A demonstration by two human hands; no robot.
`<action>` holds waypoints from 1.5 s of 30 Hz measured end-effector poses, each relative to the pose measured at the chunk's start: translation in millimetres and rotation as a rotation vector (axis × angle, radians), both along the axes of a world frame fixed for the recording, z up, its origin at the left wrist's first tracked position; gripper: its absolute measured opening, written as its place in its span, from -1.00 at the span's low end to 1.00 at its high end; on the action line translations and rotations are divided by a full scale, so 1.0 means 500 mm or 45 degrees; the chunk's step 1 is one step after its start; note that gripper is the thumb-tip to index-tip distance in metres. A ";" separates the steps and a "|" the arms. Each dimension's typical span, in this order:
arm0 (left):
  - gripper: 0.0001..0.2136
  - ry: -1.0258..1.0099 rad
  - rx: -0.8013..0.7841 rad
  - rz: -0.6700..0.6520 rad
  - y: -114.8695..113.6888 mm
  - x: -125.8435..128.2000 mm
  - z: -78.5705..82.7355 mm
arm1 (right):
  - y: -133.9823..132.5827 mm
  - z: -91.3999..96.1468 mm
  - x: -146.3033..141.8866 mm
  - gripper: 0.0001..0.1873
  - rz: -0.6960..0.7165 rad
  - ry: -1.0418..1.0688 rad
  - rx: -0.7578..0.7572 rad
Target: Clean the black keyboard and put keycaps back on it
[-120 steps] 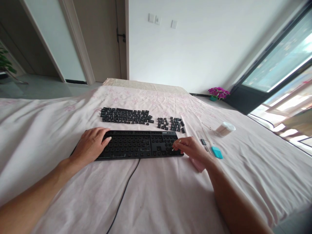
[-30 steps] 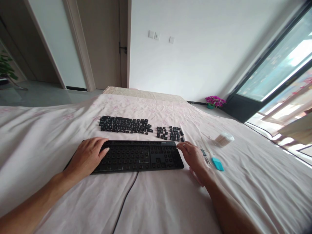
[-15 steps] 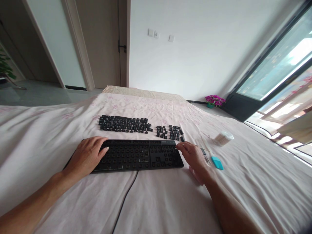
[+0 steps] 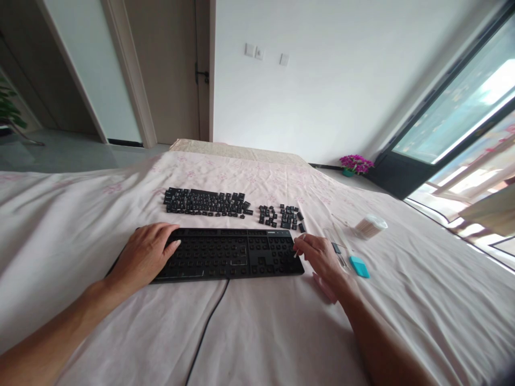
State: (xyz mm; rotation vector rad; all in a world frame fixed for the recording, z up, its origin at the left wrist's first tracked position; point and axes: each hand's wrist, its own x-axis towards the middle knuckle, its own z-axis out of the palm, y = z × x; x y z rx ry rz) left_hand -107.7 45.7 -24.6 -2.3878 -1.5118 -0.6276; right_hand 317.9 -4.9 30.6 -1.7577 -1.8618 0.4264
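A black keyboard (image 4: 229, 253) without its keycaps lies on a pink sheet in front of me. My left hand (image 4: 147, 252) lies flat on the keyboard's left end, fingers stretched out. My right hand (image 4: 319, 256) is at the keyboard's right edge, fingers pinched on a thin cotton swab (image 4: 298, 247) whose tip touches the number-pad area. Removed black keycaps (image 4: 205, 202) lie in rows just beyond the keyboard, with a smaller group of keycaps (image 4: 281, 216) to their right.
A round tub of cotton swabs (image 4: 370, 225) lies on its side to the right. A teal block (image 4: 359, 266) and small tools (image 4: 337, 247) lie beside my right hand. The keyboard cable (image 4: 207, 327) runs toward me. A flower pot (image 4: 355, 163) stands by the window.
My right hand has drawn back a little from the keyboard's top right corner to its right edge, and the swab now shows. My left hand has stayed put.
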 end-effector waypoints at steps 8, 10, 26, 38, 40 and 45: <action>-0.67 -0.036 -0.002 -0.012 -0.004 0.002 0.006 | 0.002 -0.004 -0.002 -0.58 0.013 -0.013 0.005; -0.68 -0.056 -0.003 -0.015 -0.005 0.003 0.007 | 0.001 -0.002 -0.001 -0.56 0.018 0.046 -0.012; -0.68 -0.004 -0.017 0.004 -0.003 0.001 0.004 | 0.003 -0.009 -0.027 -0.67 0.199 0.133 0.060; -0.66 -0.002 -0.018 0.012 -0.002 0.002 0.005 | 0.003 -0.015 -0.015 -0.60 -0.011 0.099 0.153; -0.67 -0.006 -0.015 0.008 -0.002 0.002 0.006 | 0.005 -0.023 -0.027 -0.62 0.051 0.109 0.160; -0.68 -0.015 -0.011 0.006 -0.003 0.004 0.009 | 0.011 -0.032 -0.043 -0.70 0.234 0.014 0.210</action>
